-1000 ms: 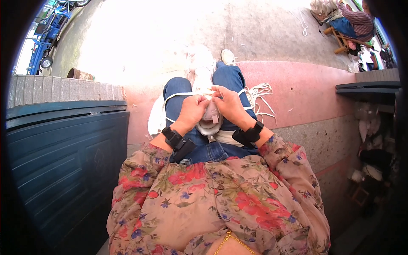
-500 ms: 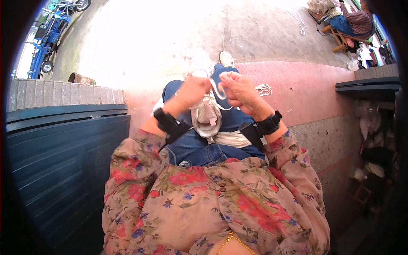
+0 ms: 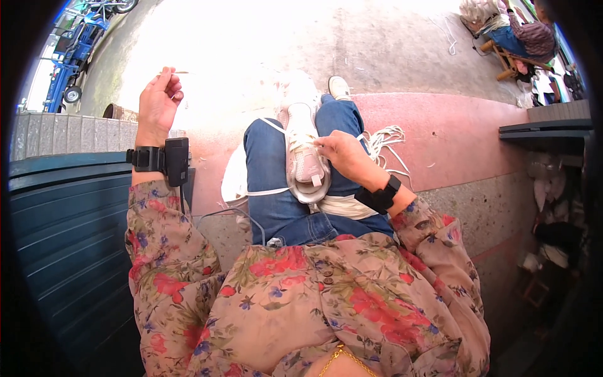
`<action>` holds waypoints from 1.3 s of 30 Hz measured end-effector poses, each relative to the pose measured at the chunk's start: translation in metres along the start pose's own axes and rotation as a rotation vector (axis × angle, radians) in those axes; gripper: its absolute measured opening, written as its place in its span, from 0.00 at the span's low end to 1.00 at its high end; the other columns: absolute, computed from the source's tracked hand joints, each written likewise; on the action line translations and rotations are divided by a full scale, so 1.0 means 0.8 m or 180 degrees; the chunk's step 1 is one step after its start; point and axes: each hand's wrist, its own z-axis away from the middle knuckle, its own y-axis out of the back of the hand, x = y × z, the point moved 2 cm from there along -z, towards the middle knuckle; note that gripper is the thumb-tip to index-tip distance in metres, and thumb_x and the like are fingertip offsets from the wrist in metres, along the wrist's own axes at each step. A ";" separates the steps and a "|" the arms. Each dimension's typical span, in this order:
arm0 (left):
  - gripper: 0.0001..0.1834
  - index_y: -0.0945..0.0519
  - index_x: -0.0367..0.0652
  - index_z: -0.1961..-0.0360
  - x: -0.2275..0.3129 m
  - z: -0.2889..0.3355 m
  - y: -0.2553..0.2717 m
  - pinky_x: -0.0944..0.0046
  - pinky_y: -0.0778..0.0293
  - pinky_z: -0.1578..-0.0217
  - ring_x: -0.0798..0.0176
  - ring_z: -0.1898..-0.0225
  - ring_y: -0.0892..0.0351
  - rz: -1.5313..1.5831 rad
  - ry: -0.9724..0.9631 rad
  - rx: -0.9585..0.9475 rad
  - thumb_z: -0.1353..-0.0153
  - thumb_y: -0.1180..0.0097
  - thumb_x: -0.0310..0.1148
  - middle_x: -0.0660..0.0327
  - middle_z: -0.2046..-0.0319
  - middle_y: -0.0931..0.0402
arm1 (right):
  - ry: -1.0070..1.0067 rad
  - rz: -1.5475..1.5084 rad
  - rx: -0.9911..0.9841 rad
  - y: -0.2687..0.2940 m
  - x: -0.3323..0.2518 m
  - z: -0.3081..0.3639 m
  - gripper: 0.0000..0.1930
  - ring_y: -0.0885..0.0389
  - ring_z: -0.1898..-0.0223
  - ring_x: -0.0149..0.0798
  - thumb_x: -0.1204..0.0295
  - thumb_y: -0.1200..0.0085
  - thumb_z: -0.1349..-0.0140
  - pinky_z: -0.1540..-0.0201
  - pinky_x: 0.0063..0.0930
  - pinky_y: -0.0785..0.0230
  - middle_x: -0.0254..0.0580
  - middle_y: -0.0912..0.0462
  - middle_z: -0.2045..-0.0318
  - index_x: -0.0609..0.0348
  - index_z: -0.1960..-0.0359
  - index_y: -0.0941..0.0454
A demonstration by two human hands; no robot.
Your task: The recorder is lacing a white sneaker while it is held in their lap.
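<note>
A pale pink-and-white sneaker (image 3: 312, 169) rests between my jeans-clad thighs, its heel toward me. My right hand (image 3: 345, 157) is closed in a pinch at its right side, on the white lacing (image 3: 304, 139). Far out to the left, my left hand (image 3: 161, 103) is raised with thumb and fingers pinched together. A thin pale strand shows at its fingertips, seemingly a lace; its course is lost in the glare. White lace also crosses my left thigh in two places.
A bundle of white laces (image 3: 386, 139) lies beside my right thigh. A dark blue slatted panel (image 3: 94, 245) stands on my left. Blue three-wheeled vehicles (image 3: 69, 63) are at the far left. Another person (image 3: 534, 38) sits at the far right by a wooden stool (image 3: 502, 66).
My left hand has swung from above the sneaker far out to the left. My right hand has come down and nearer to the sneaker. More of the sneaker and the lace bundle now shows.
</note>
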 end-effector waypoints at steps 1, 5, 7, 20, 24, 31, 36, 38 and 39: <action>0.07 0.27 0.40 0.65 -0.001 0.000 0.005 0.74 0.37 0.75 0.74 0.76 0.34 0.0005 -0.0003 0.0002 0.39 0.52 0.32 0.67 0.77 0.31 | -0.0090 -0.0061 -0.0030 -0.002 0.002 -0.002 0.07 0.27 0.69 0.51 0.72 0.50 0.49 0.64 0.39 0.35 0.51 0.27 0.75 0.62 0.73 0.22; 0.07 0.27 0.40 0.64 -0.008 -0.005 0.020 0.74 0.36 0.75 0.74 0.75 0.34 -0.0014 0.0015 0.0045 0.39 0.52 0.32 0.67 0.77 0.31 | 0.0034 0.0341 -0.0100 -0.015 0.004 -0.007 0.07 0.26 0.69 0.51 0.72 0.49 0.51 0.64 0.40 0.34 0.52 0.26 0.76 0.63 0.74 0.22; 0.08 0.27 0.40 0.63 -0.008 -0.001 0.010 0.74 0.36 0.75 0.73 0.74 0.33 -0.0024 0.0020 0.0017 0.39 0.52 0.33 0.67 0.77 0.30 | 0.0157 0.0407 -0.0086 -0.017 0.002 -0.011 0.07 0.26 0.69 0.51 0.73 0.50 0.51 0.64 0.39 0.34 0.52 0.25 0.76 0.63 0.74 0.22; 0.18 0.35 0.35 0.49 -0.177 0.142 -0.097 0.74 0.33 0.63 0.74 0.67 0.28 -0.2175 -0.0119 -0.1483 0.42 0.55 0.27 0.62 0.69 0.23 | -0.0220 -0.0625 -0.0056 -0.029 -0.005 -0.020 0.11 0.25 0.76 0.43 0.78 0.51 0.49 0.72 0.31 0.34 0.48 0.25 0.79 0.64 0.62 0.29; 0.21 0.36 0.35 0.48 -0.185 0.154 -0.118 0.69 0.31 0.64 0.66 0.67 0.24 -0.2539 -0.0450 -0.1416 0.45 0.54 0.22 0.55 0.70 0.22 | -0.0201 -0.0682 -0.0143 -0.032 -0.004 -0.020 0.12 0.25 0.71 0.55 0.77 0.52 0.49 0.69 0.40 0.34 0.56 0.25 0.77 0.62 0.61 0.32; 0.32 0.40 0.34 0.46 -0.209 0.151 -0.121 0.58 0.32 0.69 0.52 0.72 0.28 -0.3291 -0.1121 -0.1643 0.55 0.44 0.22 0.54 0.78 0.29 | -0.0368 -0.0847 -0.0150 -0.029 -0.005 -0.018 0.15 0.25 0.77 0.36 0.79 0.50 0.50 0.72 0.27 0.33 0.44 0.25 0.80 0.69 0.59 0.31; 0.32 0.40 0.35 0.46 -0.198 0.161 -0.123 0.58 0.31 0.67 0.54 0.70 0.28 -0.3382 -0.1653 -0.1618 0.55 0.45 0.21 0.55 0.76 0.29 | -0.0361 -0.0886 -0.0250 -0.024 -0.006 -0.021 0.16 0.25 0.77 0.33 0.79 0.49 0.51 0.71 0.25 0.33 0.42 0.24 0.79 0.69 0.59 0.32; 0.31 0.39 0.36 0.46 -0.198 0.162 -0.127 0.58 0.31 0.66 0.54 0.69 0.28 -0.3395 -0.1623 -0.1640 0.55 0.46 0.21 0.55 0.76 0.29 | -0.0412 -0.0903 -0.0248 -0.023 -0.006 -0.021 0.16 0.25 0.76 0.33 0.79 0.48 0.51 0.71 0.24 0.32 0.43 0.24 0.79 0.68 0.59 0.31; 0.31 0.39 0.36 0.46 -0.198 0.162 -0.127 0.59 0.31 0.66 0.53 0.69 0.28 -0.3409 -0.1588 -0.1641 0.54 0.46 0.20 0.55 0.75 0.29 | -0.0407 -0.0903 -0.0246 -0.024 -0.007 -0.020 0.16 0.25 0.76 0.33 0.79 0.48 0.51 0.71 0.24 0.32 0.43 0.24 0.79 0.68 0.59 0.31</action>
